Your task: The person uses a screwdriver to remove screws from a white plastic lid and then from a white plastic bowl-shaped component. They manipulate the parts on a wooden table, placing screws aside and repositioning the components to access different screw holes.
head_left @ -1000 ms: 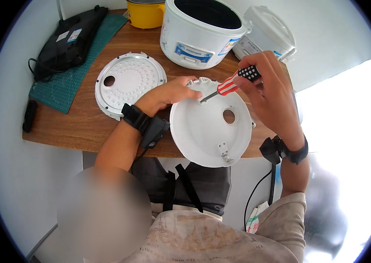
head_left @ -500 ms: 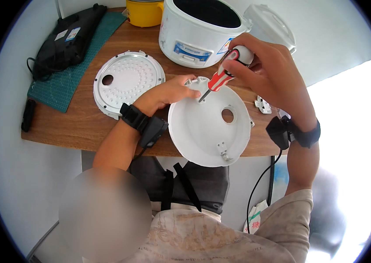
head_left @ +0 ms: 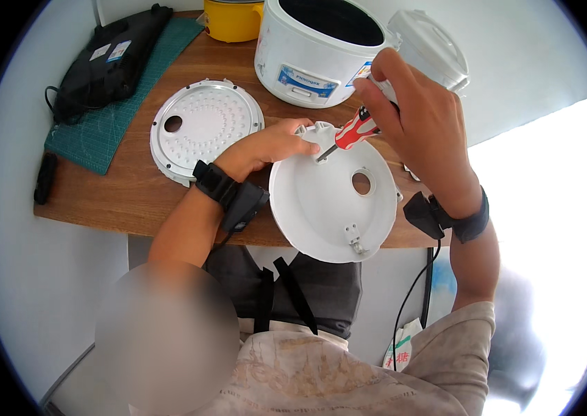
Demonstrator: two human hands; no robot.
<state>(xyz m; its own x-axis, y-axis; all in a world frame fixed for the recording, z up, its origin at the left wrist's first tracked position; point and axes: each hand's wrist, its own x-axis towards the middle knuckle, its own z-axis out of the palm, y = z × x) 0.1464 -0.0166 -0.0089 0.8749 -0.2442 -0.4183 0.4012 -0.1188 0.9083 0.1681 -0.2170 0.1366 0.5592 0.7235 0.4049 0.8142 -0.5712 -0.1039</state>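
R hand (head_left: 424, 128) clamped on screwdriver (head_left: 354, 131), rolled vs moment ago; tip (head_left: 322, 158) lower-left of grip, same spot: prob. mid-turn. L hand (head_left: 279, 144) pinching white cover (head_left: 318, 208) beside tip.

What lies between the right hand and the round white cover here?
The head view shows a red-and-white screwdriver spanning that stretch: the right hand grips its handle, and its shaft slants to the round white cover.

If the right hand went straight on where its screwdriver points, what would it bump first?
The round white cover: the red screwdriver in the right hand slants at it, its tip seemingly touching beside the left hand, though depth is unclear.
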